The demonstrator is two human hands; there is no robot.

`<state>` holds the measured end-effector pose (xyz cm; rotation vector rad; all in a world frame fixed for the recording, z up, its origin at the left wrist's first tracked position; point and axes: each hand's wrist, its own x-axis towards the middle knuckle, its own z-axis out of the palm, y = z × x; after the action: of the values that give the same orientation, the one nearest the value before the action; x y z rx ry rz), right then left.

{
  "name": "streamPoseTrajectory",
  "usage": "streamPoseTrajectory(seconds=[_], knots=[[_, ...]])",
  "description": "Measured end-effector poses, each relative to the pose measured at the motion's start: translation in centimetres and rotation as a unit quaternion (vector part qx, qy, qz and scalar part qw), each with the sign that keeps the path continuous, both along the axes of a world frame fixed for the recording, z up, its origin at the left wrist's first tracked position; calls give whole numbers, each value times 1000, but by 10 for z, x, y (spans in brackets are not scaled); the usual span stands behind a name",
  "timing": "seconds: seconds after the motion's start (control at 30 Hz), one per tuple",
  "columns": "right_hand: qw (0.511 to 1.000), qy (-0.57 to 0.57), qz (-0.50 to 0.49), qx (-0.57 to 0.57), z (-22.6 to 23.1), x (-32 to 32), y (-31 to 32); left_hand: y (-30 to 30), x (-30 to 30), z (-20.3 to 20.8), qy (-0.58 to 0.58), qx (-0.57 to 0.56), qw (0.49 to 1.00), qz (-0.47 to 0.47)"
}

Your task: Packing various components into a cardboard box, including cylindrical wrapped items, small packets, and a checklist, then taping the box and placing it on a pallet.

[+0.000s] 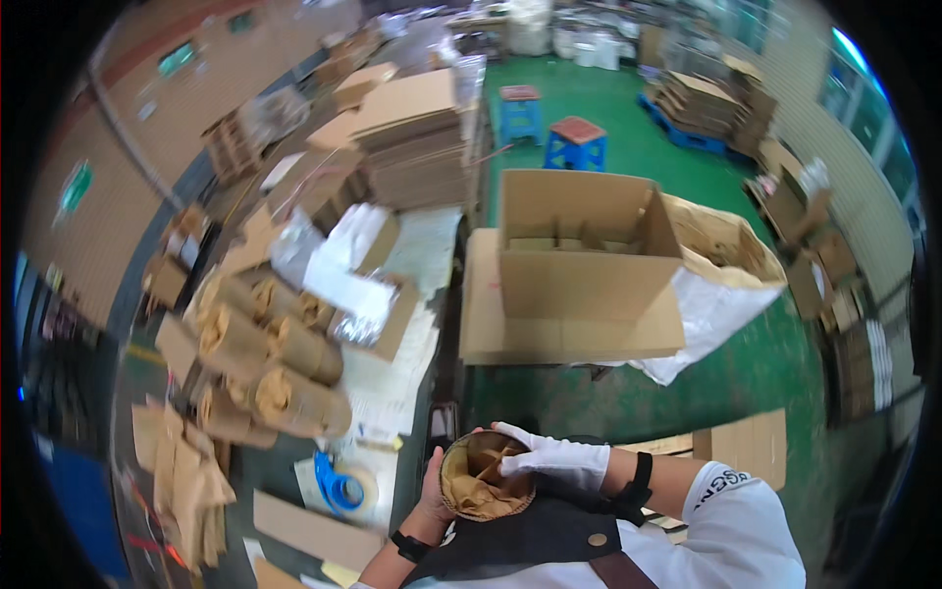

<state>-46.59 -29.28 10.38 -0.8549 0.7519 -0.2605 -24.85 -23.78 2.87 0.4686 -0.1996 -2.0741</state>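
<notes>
Close to my body, a round brown container (469, 508) is tilted so its open mouth faces up. Creased brown paper (486, 488) lines and partly fills it. My bare left hand (433, 494) is wrapped round its left side. From the right, my right hand (557, 460), in a white glove, reaches over the rim. Its fingers are closed on the brown paper in the mouth; the fingertips are partly hidden. Left of my hands, several paper-wrapped cylinders (302, 401) with crumpled ends lie stacked on the table.
A blue tape dispenser (339, 483) and loose brown paper sheets (191, 481) lie on the left table. Ahead stands an open cardboard box (589, 285) on flat cardboard, beside a big white sack (711, 319). Flattened cardboard stacks (412, 147) and blue stools (576, 147) are farther off.
</notes>
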Motion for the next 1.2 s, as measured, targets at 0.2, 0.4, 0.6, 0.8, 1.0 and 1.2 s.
streamPoseTrajectory(seconds=[0.2, 0.4, 0.6, 0.8, 1.0, 1.2], knots=[[991, -56, -123, 10, 6, -82, -34, -92, -59, 18, 151, 47, 974, -163], [938, -174, -279, 108, 18, -179, -172, -243, -141, 98, 59, -63, 984, -156], [945, -248, -191, 93, 62, -209, -367, -339, -167, 63, -746, -374, 551, 30], [901, -10, -170, -399, -146, -164, -538, -363, -210, 7, -842, -435, 319, -4], [804, 177, 17, -568, -214, -108, -539, -359, -210, 9, -863, -383, 328, 5], [857, 256, -19, -447, -247, -109, -549, -362, -224, 15, -875, -358, 325, -23]])
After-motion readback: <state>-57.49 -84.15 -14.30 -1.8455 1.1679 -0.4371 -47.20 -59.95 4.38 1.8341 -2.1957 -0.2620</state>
